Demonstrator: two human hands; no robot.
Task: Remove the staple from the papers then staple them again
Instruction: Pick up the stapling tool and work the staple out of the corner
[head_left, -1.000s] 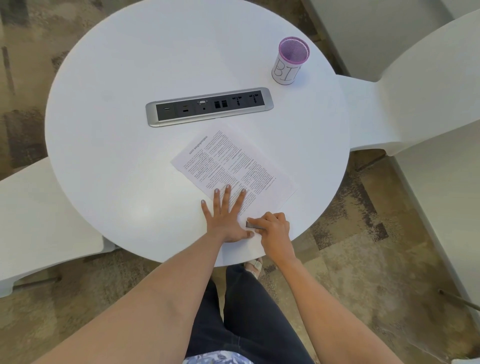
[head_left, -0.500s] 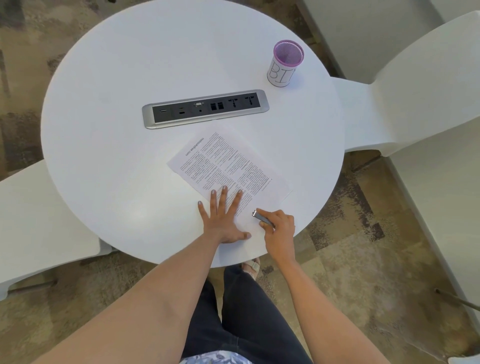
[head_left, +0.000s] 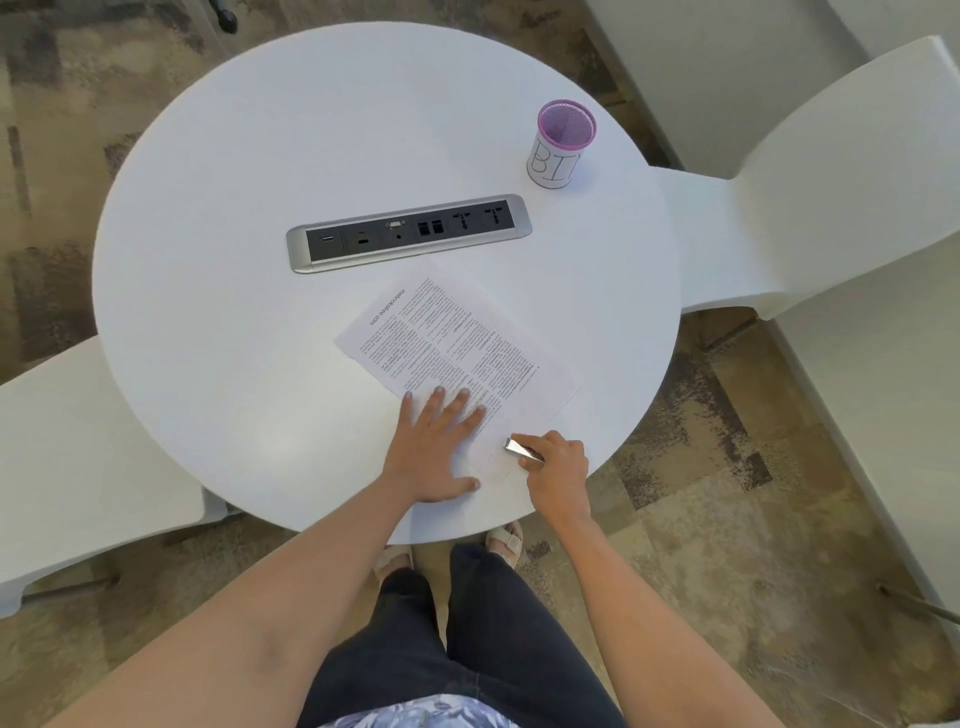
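Observation:
Printed papers (head_left: 447, 338) lie at an angle on the round white table (head_left: 234, 338), their near corner toward me. My left hand (head_left: 436, 452) lies flat with spread fingers on the near part of the papers, pressing them down. Just right of it, my right hand (head_left: 558, 475) grips a small silver metal tool (head_left: 522, 450), which looks like a staple remover. The tool's free end points up and to the left, just above the paper's near corner. I cannot make out the staple itself.
A silver power and data socket strip (head_left: 408, 233) is set into the table behind the papers. A purple-rimmed mesh cup labelled "BIN" (head_left: 560, 144) stands at the back right. White chairs stand at the left (head_left: 78, 467) and right (head_left: 805, 182). My legs are under the near edge.
My right hand has drawn back to the right from beside my left thumb and lifted the silver tool off the paper's corner. My left hand has stayed pressed on the papers.

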